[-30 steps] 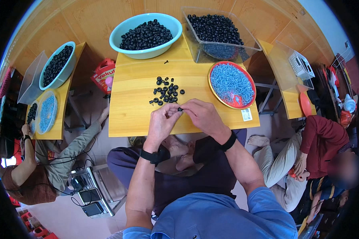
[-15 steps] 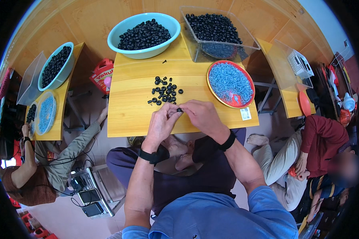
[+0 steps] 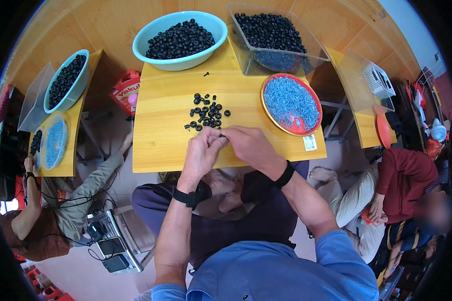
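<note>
Over the near part of the yellow table, my left hand (image 3: 202, 151) and my right hand (image 3: 252, 146) meet, fingertips pinched together. Between them shows a small dark bit of a black plastic part (image 3: 222, 136), mostly covered by the fingers; both hands seem to grip it. Just beyond my fingers lies a loose group of small round black parts (image 3: 206, 111), some with a hole in the middle. To the right of them, a red round tray (image 3: 318, 108) holds a heap of small shiny bluish pieces (image 3: 291, 98), too fine to name.
At the table's (image 3: 160, 128) far side stand a light-blue basin (image 3: 181, 64) and a clear plastic bin (image 3: 246, 65), both full of black parts. One small black piece (image 3: 206, 74) lies apart. People sit at side tables: a brown top (image 3: 40, 238) left, a maroon sleeve (image 3: 409, 170) right.
The black part between my fingertips was plainer before and is now more covered. My right fingers have shifted slightly left, closer to the left hand. The view has tilted a little.
</note>
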Demonstrator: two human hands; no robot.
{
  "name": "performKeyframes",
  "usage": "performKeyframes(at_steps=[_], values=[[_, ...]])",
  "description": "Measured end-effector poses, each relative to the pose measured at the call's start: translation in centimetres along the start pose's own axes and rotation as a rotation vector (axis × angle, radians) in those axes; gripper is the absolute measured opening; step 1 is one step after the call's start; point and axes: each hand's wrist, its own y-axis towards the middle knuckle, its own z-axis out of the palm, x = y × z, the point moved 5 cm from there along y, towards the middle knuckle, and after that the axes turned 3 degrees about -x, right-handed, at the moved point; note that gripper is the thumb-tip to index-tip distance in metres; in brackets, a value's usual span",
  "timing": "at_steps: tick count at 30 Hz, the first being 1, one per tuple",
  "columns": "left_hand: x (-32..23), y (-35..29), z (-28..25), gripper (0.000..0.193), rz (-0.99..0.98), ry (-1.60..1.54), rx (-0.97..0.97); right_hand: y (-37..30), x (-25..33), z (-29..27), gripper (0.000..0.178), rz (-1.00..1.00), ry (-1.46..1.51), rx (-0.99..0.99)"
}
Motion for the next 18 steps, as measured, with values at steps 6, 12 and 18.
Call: performKeyframes(at_steps=[6,12,18], values=[[-0.2,0.1,-0.1,0.011,-0.039,0.039,-0.025,-0.8,0.2,0.7,0.026,0.040,0.025,-0.070],[-1.6,-0.5,0.4,0.016,0.081,0.206,-0.026,-1.0,-1.3,0.1,0.024,0.273,0.035,-0.053],[-2.6,-1.1,0.6,0.022,0.185,0.244,-0.029,-0.9,-3.4,0.4,0.016,0.447,0.285,-0.107]])
